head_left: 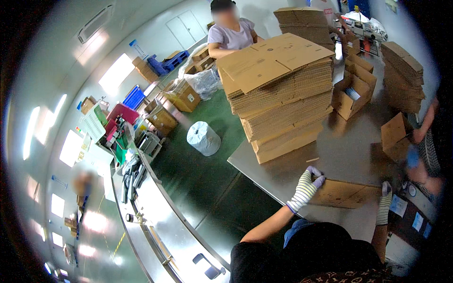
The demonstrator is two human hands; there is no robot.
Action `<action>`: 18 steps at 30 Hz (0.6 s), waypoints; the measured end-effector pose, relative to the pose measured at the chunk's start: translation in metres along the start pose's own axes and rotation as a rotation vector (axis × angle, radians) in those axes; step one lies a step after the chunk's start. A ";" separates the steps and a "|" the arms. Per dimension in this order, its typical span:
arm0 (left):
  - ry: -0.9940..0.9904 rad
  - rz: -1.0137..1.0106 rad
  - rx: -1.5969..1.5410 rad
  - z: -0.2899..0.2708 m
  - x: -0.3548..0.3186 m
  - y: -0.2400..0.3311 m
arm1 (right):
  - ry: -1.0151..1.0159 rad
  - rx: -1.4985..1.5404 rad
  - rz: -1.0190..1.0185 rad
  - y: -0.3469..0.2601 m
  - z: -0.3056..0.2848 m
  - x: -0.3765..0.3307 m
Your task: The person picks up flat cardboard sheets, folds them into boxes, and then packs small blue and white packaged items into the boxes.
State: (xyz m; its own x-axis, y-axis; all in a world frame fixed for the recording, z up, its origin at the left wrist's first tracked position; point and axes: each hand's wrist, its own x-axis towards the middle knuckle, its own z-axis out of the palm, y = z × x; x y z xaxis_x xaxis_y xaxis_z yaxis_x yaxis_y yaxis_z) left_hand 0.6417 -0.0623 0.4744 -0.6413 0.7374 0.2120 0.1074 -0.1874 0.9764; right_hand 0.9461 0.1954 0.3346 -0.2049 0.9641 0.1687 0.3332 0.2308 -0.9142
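Note:
A flat folded cardboard box (347,193) lies on the grey table (349,146) in front of me. My left hand (307,184), in a striped knit glove, grips its left end. At the box's right end my right hand (385,200), gloved the same way, holds the edge. Just beyond stands a tall pile of flattened cardboard boxes (281,94), apart from both hands.
A person in a lilac shirt (231,35) works behind the pile. More cardboard stacks (403,78) and open cartons (351,92) stand at the right, with another person's arm (424,125) there. A white wrapped roll (203,138) sits on the green floor. A metal conveyor (155,212) runs along the left.

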 end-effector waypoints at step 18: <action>-0.222 0.200 1.199 0.030 -0.054 -0.015 | -0.610 -0.061 0.181 -0.046 0.050 -0.061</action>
State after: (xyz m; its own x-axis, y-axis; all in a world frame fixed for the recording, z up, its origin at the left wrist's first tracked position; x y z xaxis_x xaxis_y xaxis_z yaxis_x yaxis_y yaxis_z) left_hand 0.6975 -0.0801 0.4490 -0.4032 0.8801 0.2506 0.8921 0.3170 0.3221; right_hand 0.8977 0.1192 0.3478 -0.6218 0.7445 -0.2433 0.4600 0.0957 -0.8827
